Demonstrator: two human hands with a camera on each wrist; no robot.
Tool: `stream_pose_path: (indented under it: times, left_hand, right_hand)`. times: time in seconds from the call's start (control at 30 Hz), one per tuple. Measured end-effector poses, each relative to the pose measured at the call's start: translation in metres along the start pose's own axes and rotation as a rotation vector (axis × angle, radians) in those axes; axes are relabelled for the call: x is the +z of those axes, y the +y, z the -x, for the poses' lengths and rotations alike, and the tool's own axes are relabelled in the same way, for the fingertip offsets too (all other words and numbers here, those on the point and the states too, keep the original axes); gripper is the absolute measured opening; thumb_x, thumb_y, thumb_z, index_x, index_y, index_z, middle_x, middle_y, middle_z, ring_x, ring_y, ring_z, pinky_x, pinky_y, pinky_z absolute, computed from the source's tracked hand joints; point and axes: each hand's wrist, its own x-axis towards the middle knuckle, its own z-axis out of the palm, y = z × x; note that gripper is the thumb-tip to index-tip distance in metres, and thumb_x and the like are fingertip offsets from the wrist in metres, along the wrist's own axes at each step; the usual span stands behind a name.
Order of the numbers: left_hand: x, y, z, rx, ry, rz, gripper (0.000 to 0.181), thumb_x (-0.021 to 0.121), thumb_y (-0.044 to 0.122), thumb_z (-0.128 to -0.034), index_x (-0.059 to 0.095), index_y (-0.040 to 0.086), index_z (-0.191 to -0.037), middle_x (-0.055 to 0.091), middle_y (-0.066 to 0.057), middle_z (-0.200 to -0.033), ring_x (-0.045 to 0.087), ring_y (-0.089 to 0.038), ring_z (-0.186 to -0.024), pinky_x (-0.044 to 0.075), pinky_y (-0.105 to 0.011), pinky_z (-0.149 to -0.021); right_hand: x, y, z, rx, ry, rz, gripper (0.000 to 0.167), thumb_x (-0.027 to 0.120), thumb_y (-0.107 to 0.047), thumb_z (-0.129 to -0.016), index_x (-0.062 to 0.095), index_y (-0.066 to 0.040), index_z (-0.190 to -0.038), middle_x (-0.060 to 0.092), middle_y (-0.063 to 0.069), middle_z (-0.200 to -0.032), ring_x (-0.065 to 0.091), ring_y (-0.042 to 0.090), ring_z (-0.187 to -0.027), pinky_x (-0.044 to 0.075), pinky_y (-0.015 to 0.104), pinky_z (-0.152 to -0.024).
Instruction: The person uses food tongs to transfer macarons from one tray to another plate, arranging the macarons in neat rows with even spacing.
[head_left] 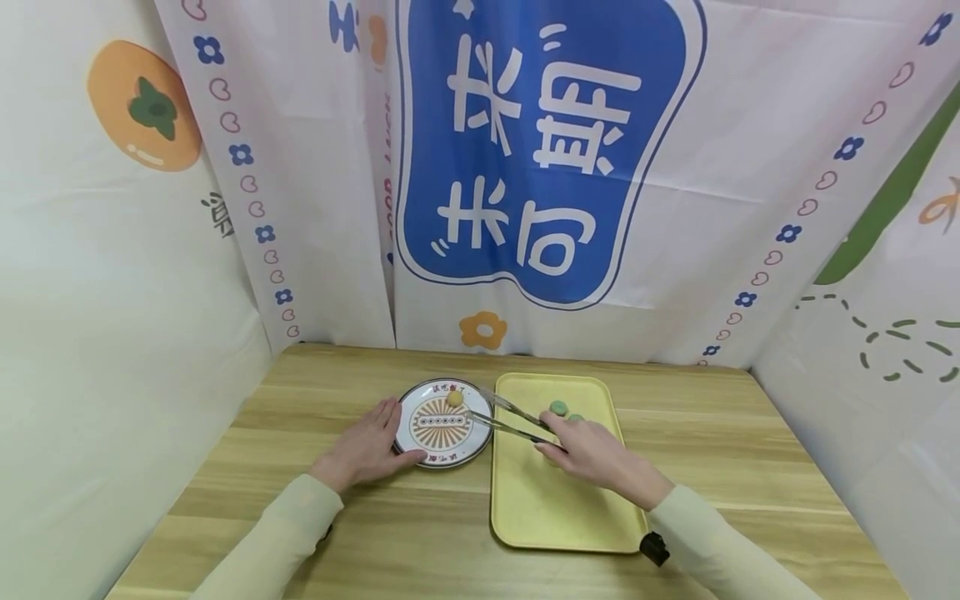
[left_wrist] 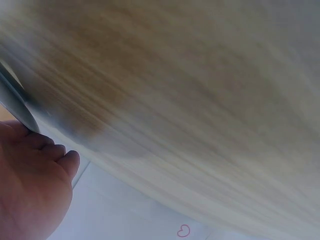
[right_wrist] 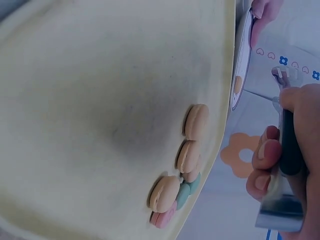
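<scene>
My right hand (head_left: 600, 454) grips metal tongs (head_left: 517, 429) with dark handles above the yellow tray (head_left: 555, 517); the tong tips reach over the white patterned plate (head_left: 442, 454). On the plate lies one yellow-orange macaron (head_left: 454, 398), beside the tips. Two green macarons (head_left: 558, 407) show on the tray near my right hand. The right wrist view shows several macarons (right_wrist: 165, 194), orange, green and pink, along the tray's edge, and the right hand (right_wrist: 305, 135) round the tongs. My left hand (head_left: 367, 446) touches the plate's left rim, thumb and fingers spread.
Plate and tray stand side by side on a wooden table (head_left: 390, 533). Behind the table hangs a white cloth (head_left: 337, 250) with a blue printed sign, and more printed cloth hangs on both sides.
</scene>
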Motion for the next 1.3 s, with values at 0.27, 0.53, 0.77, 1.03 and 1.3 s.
stream_pose_path:
  times: [0.27, 0.53, 0.77, 1.03, 1.3]
  left_hand:
    - [0.000, 0.000, 0.000, -0.005, -0.010, -0.002, 0.110, 0.042, 0.078, -0.0877, 0.025, -0.012, -0.150, 0.023, -0.031, -0.157, 0.024, -0.043, -0.148, 0.028, -0.049, -0.121]
    - [0.001, -0.002, 0.002, -0.006, 0.000, -0.008, 0.111, 0.041, 0.079, -0.0865, 0.026, -0.011, -0.150, 0.024, -0.030, -0.157, 0.025, -0.042, -0.148, 0.028, -0.049, -0.121]
    - [0.004, -0.002, 0.000, -0.014, 0.004, -0.004, 0.113, 0.040, 0.082, -0.0849, 0.026, -0.010, -0.150, 0.025, -0.029, -0.158, 0.025, -0.041, -0.148, 0.028, -0.048, -0.122]
    - [0.004, -0.002, -0.001, -0.005, 0.010, 0.009, 0.110, 0.044, 0.077, -0.0871, 0.026, -0.012, -0.149, 0.024, -0.031, -0.157, 0.025, -0.043, -0.147, 0.028, -0.049, -0.121]
    - [0.004, -0.002, 0.000, 0.004, 0.006, 0.010, 0.111, 0.043, 0.078, -0.0873, 0.025, -0.013, -0.149, 0.024, -0.032, -0.157, 0.025, -0.043, -0.147, 0.028, -0.049, -0.121]
  right_hand:
    - [-0.005, 0.003, 0.015, -0.016, 0.025, -0.038, 0.034, 0.061, -0.031, -0.098, 0.053, -0.010, -0.124, 0.047, -0.015, -0.060, 0.037, -0.004, -0.047, 0.033, 0.015, -0.042]
    - [-0.011, 0.009, 0.034, 0.004, 0.002, -0.078, 0.029, 0.058, -0.030, -0.100, 0.053, -0.011, -0.122, 0.051, -0.008, -0.075, 0.037, -0.003, -0.052, 0.035, 0.015, -0.045]
    - [-0.013, 0.017, 0.054, -0.039, 0.046, -0.054, 0.025, 0.062, -0.026, -0.098, 0.050, -0.011, -0.115, 0.040, -0.017, -0.063, 0.032, -0.008, -0.047, 0.030, 0.011, -0.041]
    - [-0.015, 0.022, 0.070, -0.042, 0.088, 0.001, 0.027, 0.065, -0.025, -0.095, 0.052, -0.014, -0.117, 0.032, -0.019, -0.057, 0.027, -0.008, -0.047, 0.027, 0.012, -0.041]
    - [-0.014, 0.027, 0.085, 0.008, 0.074, -0.023, 0.019, 0.066, -0.024, -0.095, 0.056, -0.017, -0.110, 0.034, -0.021, -0.059, 0.030, -0.009, -0.047, 0.026, 0.012, -0.040]
